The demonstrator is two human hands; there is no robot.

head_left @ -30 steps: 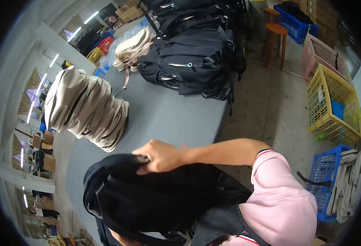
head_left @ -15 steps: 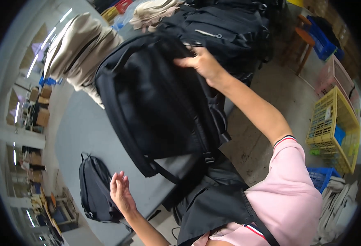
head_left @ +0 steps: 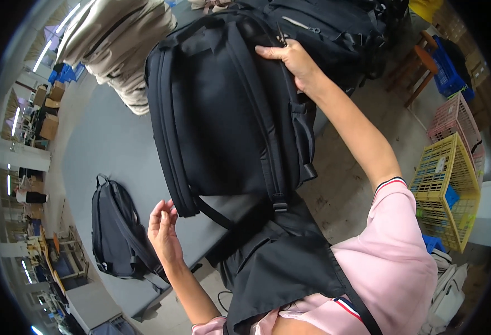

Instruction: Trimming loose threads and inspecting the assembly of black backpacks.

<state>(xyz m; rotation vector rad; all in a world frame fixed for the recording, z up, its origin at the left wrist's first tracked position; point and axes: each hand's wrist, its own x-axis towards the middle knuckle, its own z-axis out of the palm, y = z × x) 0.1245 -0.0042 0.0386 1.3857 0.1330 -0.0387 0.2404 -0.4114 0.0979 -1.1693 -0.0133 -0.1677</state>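
A large black backpack [head_left: 223, 123] is held up in front of me, its padded shoulder straps facing me. My right hand [head_left: 298, 64] grips its upper right edge, thumb on the near side and fingers mostly hidden behind. A small dark pointed thing [head_left: 280, 34] sticks up beside those fingers; I cannot make out what it is. My left hand [head_left: 164, 231] is raised beside the lower end of the left strap, fingers loosely bent and holding nothing. Left of it, a smaller-looking black backpack [head_left: 117, 229] lies on the grey table [head_left: 100, 139].
Beige bags [head_left: 117, 44] are piled at the far left of the table, and black bags [head_left: 329, 28] at the far right. On the floor to the right stand a wooden stool [head_left: 421, 61], a yellow crate [head_left: 438, 190], a pink crate [head_left: 452, 120] and a blue crate [head_left: 452, 70].
The large backpack has turned more upright and squarely toward me, with my right hand still on its edge. My left hand has risen slightly closer to the strap's lower end.
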